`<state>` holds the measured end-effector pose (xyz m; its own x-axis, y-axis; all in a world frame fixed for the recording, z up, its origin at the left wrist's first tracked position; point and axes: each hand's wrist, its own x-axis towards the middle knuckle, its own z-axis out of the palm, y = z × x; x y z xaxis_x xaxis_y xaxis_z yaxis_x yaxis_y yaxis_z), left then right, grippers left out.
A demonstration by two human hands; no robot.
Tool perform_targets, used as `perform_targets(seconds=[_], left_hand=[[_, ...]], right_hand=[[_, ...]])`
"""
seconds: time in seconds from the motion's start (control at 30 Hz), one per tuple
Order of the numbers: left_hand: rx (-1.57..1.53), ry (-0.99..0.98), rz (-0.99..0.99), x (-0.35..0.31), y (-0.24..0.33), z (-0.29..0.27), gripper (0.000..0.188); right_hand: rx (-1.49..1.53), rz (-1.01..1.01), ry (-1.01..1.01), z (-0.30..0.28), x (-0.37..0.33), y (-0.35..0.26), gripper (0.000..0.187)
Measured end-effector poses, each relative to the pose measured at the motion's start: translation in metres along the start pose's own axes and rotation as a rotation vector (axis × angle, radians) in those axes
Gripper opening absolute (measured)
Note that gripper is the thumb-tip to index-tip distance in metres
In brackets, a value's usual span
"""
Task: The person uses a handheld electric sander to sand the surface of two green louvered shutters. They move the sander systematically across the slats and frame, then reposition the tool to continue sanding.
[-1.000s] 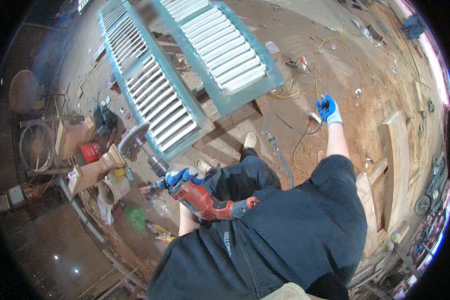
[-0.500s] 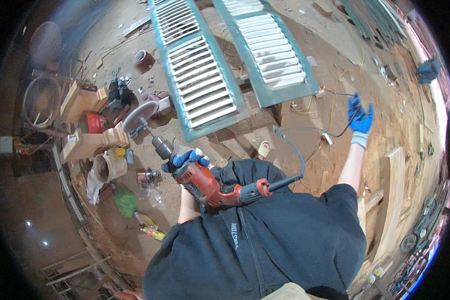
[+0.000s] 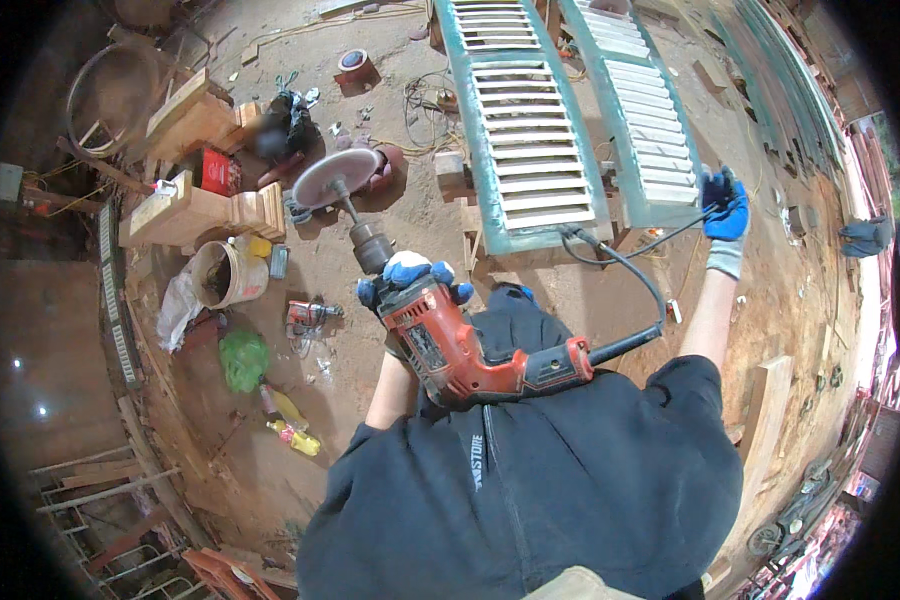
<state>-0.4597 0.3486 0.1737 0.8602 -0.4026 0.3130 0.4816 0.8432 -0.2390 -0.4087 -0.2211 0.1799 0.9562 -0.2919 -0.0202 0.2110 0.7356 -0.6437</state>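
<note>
My left hand, in a blue and white glove, is wrapped round the front of a red and black corded drill. The tool lies across the front of my dark jacket, its chuck pointing up and left. A round sanding disc on a shaft is fitted in the chuck. Out to the right, my right hand, gloved in blue, has its fingers closed on the thin part of the black power cord. This cord loops from the drill's handle past the lower ends of two green-framed louvred shutters.
To the left are wooden posts, a bucket, a red box, a smaller drill, a green bag and yellow bottles on the dirt floor. A wooden beam lies at right.
The view has shifted, so the shutters appear farther right. My right hand's spread fingers have closed on the cord. My left hand still holds the drill, whose disc now faces more upward.
</note>
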Motion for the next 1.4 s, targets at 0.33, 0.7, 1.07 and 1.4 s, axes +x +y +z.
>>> perform_targets(seconds=[0.33, 0.7, 1.07, 1.4], left_hand=[[-0.039, -0.01, 0.125, 0.0, 0.139, 0.0, 0.027], [0.222, -0.162, -0.016, 0.071, 0.38, 0.013, 0.036], [0.066, 0.168, -0.218, 0.195, 0.486, -0.016, 0.03], [0.145, 0.232, -0.428, 0.357, 0.49, -0.068, 0.04]], right_hand=[[-0.152, -0.165, -0.152, 0.143, 0.036, 0.003, 0.041], [-0.337, -0.615, 0.948, 0.277, 0.047, 0.323, 0.019], [-0.482, -0.267, 0.946, 0.291, 0.055, 0.43, 0.021], [0.227, -0.46, 0.769, 0.405, 0.069, 0.5, 0.045]])
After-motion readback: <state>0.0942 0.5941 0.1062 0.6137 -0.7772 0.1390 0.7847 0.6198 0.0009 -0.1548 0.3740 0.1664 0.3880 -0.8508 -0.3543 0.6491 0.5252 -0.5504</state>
